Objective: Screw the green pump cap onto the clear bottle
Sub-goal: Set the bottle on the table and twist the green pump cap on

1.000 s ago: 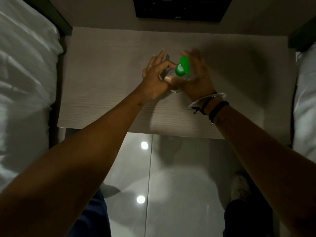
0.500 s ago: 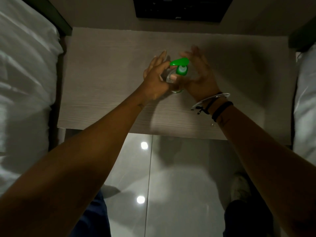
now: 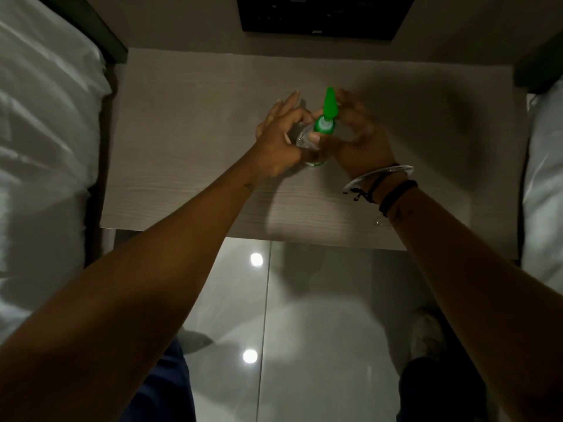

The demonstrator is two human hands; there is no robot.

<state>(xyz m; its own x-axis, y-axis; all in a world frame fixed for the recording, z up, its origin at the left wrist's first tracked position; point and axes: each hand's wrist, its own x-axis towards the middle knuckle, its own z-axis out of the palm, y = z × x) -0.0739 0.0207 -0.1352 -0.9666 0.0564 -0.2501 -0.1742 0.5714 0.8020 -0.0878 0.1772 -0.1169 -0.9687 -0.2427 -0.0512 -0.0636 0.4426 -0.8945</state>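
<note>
The clear bottle [image 3: 305, 141] stands upright on the pale wooden table [image 3: 189, 123], mostly hidden between my two hands. The green pump cap [image 3: 325, 118] sits on its neck, with the nozzle pointing away from me. My left hand [image 3: 278, 141] wraps the bottle's left side. My right hand [image 3: 355, 138] has thumb and fingers pinched around the cap's collar, its other fingers spread behind the nozzle.
White bedding lies on the left [image 3: 42, 141] and on the right [image 3: 545, 184] of the table. A dark panel [image 3: 323, 16] is on the wall behind. The glossy tiled floor [image 3: 304, 330] shows below the table's near edge, with my shoe [image 3: 428, 333] on it.
The pump nozzle has swung from pointing left half a second ago to pointing away from me. My right hand has turned with the cap while the left stayed on the bottle.
</note>
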